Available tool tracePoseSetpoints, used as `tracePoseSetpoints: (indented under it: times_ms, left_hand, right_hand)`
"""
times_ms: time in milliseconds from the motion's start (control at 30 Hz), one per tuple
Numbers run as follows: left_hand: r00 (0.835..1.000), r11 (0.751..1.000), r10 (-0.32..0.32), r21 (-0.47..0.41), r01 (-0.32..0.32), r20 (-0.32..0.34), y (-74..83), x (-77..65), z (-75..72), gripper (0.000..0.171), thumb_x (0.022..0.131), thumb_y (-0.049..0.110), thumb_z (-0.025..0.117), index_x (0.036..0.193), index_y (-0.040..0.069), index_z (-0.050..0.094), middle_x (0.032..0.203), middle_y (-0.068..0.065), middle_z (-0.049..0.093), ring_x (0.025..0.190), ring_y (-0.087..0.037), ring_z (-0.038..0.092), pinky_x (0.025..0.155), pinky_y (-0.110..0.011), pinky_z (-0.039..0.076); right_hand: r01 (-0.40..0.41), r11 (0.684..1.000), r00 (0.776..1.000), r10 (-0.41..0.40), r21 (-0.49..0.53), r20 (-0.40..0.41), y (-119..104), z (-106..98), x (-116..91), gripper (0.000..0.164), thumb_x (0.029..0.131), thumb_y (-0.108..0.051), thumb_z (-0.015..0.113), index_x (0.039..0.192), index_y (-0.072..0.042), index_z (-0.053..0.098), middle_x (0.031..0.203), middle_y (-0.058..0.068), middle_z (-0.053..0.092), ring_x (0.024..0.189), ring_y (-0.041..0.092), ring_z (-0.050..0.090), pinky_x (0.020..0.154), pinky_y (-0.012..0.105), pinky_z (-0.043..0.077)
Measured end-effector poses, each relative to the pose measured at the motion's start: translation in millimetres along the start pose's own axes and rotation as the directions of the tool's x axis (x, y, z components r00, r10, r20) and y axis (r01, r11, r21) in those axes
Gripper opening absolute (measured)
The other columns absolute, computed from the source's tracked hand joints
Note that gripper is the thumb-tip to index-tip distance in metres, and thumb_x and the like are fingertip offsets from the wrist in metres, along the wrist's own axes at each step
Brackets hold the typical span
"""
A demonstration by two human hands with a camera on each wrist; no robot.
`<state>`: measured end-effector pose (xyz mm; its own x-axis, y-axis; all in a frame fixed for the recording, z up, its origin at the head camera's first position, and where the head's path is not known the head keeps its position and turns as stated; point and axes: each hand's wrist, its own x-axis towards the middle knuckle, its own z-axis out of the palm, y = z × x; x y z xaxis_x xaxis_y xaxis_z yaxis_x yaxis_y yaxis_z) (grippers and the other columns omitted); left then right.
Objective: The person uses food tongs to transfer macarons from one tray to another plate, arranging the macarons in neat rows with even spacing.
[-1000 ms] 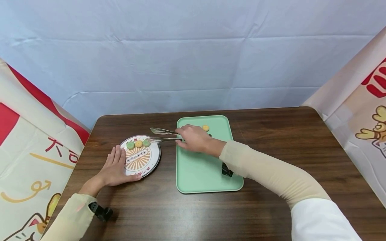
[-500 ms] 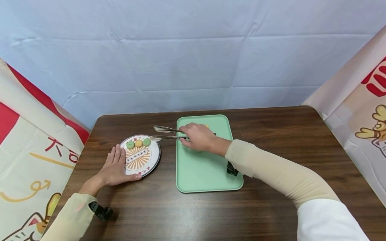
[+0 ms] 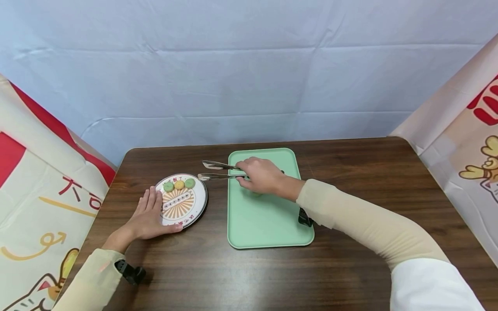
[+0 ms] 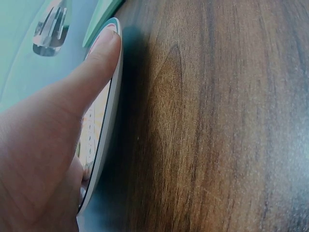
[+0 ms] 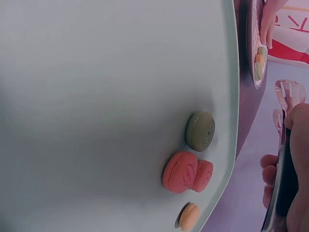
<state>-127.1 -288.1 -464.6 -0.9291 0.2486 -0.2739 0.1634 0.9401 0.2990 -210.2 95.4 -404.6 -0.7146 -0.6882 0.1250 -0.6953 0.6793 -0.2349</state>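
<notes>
My left hand point(image 3: 145, 221) rests at the near left of a white patterned plate point(image 3: 199, 202). Its fingers are straight, and the thumb lies on the rim. A green macaron point(image 3: 168, 187), a yellow macaron point(image 3: 179, 185) and another green macaron point(image 3: 189, 183) sit in a row on the plate's far part. With my right hand point(image 3: 261, 175) I hold metal tongs point(image 3: 218, 176) over the tray's left edge, tips parted, nothing between them. Below that hand, the right wrist view reveals a green macaron point(image 5: 200, 131), two pink macarons point(image 5: 180, 172) and a yellowish macaron point(image 5: 189, 216).
The light green tray point(image 3: 268, 224) lies right of the plate on a brown wooden table point(image 3: 358, 194). A pale cloth point(image 3: 249, 77) hangs behind the table's far edge. Printed cloths point(image 3: 476, 142) hang at both sides.
My right hand and the tongs have drawn back right, away from the plate's right-hand green macaron and over the tray, covering the yellow macaron there in the head view. My left hand stays put.
</notes>
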Motion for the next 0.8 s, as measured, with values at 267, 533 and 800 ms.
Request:
tracePoseSetpoints:
  times_ms: [267, 533, 800]
  left_hand:
    - [1.000, 1.000, 0.005, -0.012, -0.005, -0.001, 4.1, -2.0, -2.6, 0.147, 0.073, 0.084, 0.067, 0.155, -0.017, -0.002, 0.162, -0.035, -0.018, 0.150, -0.052, -0.015, 0.118, -0.067, -0.003]
    - [1.000, 1.000, 0.011, -0.016, -0.011, -0.019, 3.1, -1.7, -0.2, 0.146, 0.072, 0.082, 0.069, 0.155, -0.017, 0.000, 0.162, -0.035, -0.016, 0.150, -0.052, -0.014, 0.118, -0.067, -0.001]
    - [1.000, 1.000, 0.005, -0.007, -0.005, -0.008, 3.4, -1.2, -1.8, 0.147, 0.072, 0.083, 0.068, 0.154, -0.017, -0.001, 0.162, -0.035, -0.017, 0.150, -0.052, -0.014, 0.118, -0.067, -0.002]
  right_hand:
    - [-0.005, 1.000, 1.000, 0.006, 0.012, -0.018, 6, -5, -7, 0.037, 0.101, -0.027, 0.059, 0.130, -0.004, 0.065, 0.110, 0.009, 0.072, 0.100, 0.022, 0.066, 0.072, 0.039, 0.057]
    - [-0.006, 1.000, 0.999, 0.006, 0.011, -0.039, 14, -7, -14, 0.034, 0.100, -0.025, 0.060, 0.126, -0.004, 0.066, 0.096, 0.004, 0.069, 0.087, 0.018, 0.063, 0.065, 0.035, 0.053]
    - [-0.012, 1.000, 0.999, 0.012, 0.012, -0.040, 21, -7, -22, 0.038, 0.101, -0.027, 0.060, 0.130, -0.003, 0.065, 0.105, 0.010, 0.071, 0.093, 0.022, 0.065, 0.068, 0.037, 0.055]
